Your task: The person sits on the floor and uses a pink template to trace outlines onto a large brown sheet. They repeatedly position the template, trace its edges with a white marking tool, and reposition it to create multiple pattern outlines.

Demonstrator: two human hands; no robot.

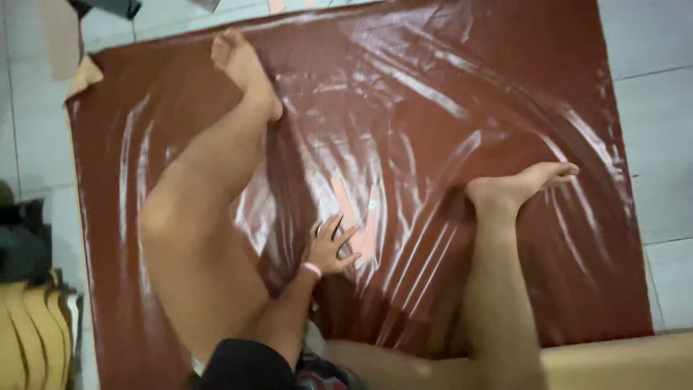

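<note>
On the tiled floor (653,108), a large sheet of glossy reddish-brown material (433,94) lies spread flat, covered by a thin clear film that wrinkles and catches the light. The person sits at the near edge of the sheet with both bare legs stretched out over it, one foot (242,65) toward the far left corner and the other foot (520,184) toward the right side.

Step in hand, by judgement: flattening or pressing the film against the sheet near its middle. One hand (330,249), which appears to be the left, rests palm down on the film between the legs, fingers spread wide and fully extended. It grasps nothing; it only bears on the surface. A pale band (311,269) circles its wrist. The right hand is out of frame.

Requirement for the next move, by judgement: the creases fan outward from the hand, so any further stroke calls for even pressure directed toward the sheet edges, without dragging the film.

At the left margin lie stacked tan pieces (32,332) and a dark object (22,242), well apart from the hand.
</note>
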